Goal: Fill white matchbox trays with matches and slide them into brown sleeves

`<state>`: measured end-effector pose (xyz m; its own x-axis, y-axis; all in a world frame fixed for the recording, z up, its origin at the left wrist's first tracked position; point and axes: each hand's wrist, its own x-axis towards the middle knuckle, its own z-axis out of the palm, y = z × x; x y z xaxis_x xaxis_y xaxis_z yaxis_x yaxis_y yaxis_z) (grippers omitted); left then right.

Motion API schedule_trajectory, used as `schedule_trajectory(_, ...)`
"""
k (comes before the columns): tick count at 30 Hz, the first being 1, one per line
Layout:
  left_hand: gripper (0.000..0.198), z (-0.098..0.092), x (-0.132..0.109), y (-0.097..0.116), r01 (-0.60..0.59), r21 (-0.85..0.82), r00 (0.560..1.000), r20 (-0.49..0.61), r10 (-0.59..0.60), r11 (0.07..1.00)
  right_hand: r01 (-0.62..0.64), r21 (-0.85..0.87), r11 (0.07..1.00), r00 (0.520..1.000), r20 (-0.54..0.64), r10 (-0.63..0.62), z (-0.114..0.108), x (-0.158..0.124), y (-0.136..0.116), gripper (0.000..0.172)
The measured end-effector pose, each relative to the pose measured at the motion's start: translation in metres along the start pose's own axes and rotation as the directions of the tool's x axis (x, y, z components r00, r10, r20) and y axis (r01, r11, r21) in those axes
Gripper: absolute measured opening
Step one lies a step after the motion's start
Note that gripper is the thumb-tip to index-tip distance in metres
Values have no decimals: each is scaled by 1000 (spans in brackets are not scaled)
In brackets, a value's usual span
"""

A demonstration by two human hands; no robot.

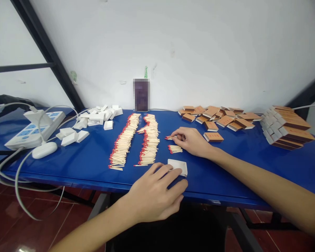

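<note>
Gathering matches (168, 138) seems under way: in the head view, a few are pinched by the right hand (190, 140) beyond a white tray (177, 163) on the surface (94, 154); the tray is touched by the left hand (159, 192), its grip unclear. Careful lifting seems called for next.

A small white rectangular tray (183, 164), partly covered, sits nearest the viewer. Just beyond it, a little bundle of pale wooden matches (176, 149) lies flat, red heads leftward; farther back, a smaller, half-hidden bunch (168, 138) points likewise.
</note>
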<state>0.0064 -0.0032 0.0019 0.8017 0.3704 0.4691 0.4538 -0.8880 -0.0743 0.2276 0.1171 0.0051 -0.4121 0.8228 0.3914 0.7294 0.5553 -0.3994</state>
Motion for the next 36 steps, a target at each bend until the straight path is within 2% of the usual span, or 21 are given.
schedule_trajectory(11,25,0,0,0,-6,-1,1000,-2,6,1000,37,-3,999,999,-36,-37,0,-2,0,13)
schedule_trajectory(16,24,0,0,0,-4,5,1000,-7,4,1000,21,12,1000,1000,-10,-21,-3,-2,-1,12)
schedule_trajectory(24,24,0,0,0,-7,5,1000,-6,7,1000,-74,78,994,995,74,68,-9,-1,-3,16)
schedule_trajectory(36,25,1,0,0,-6,-8,1000,3,6,1000,-38,11,999,992,123,36,-9,1,-2,18)
